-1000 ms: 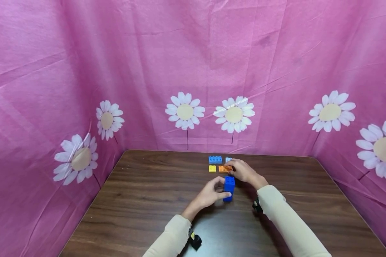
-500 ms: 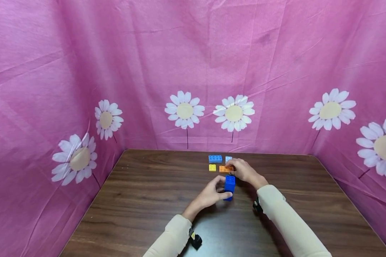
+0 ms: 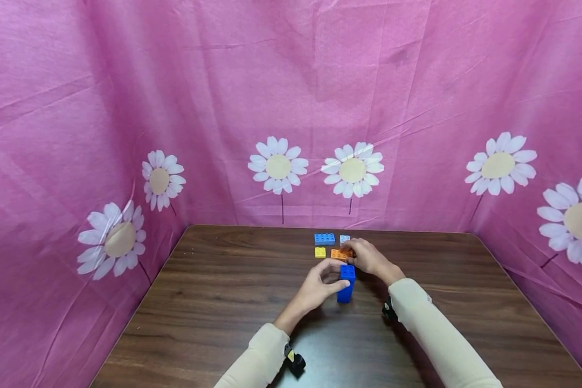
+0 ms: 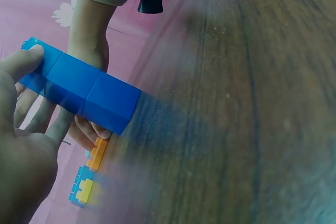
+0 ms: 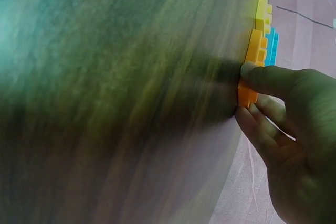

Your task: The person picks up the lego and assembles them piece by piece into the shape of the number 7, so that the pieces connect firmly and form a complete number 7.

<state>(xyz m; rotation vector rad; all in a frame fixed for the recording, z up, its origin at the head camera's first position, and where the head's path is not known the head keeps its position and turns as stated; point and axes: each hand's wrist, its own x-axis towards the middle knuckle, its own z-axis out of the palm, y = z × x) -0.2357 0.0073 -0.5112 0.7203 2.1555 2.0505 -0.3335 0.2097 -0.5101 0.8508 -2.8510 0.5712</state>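
Note:
A tall blue tower of three stacked toy building bricks [image 3: 345,294] stands on the wooden table. My left hand [image 3: 314,289] holds it near the top, thumb on the near face and fingers behind, as the left wrist view also shows. Just beyond the tower, my right hand [image 3: 370,257] pinches the right end of a flat orange building brick [image 3: 338,254] with thumb and fingers. In the right wrist view the orange brick [image 5: 255,48] lies at the tabletop, studs facing away from the table, its held end partly covered by the thumb.
Left of the orange brick lies a small yellow brick [image 3: 320,252]. Behind are a longer light blue brick [image 3: 324,238] and a small pale blue one [image 3: 345,238]. A pink flowered curtain [image 3: 315,108] rises beyond the table's back edge [image 3: 252,228].
My left hand has slid up the tower, its thumb now close to the top. The orange brick has shifted slightly right in my right hand's fingers.

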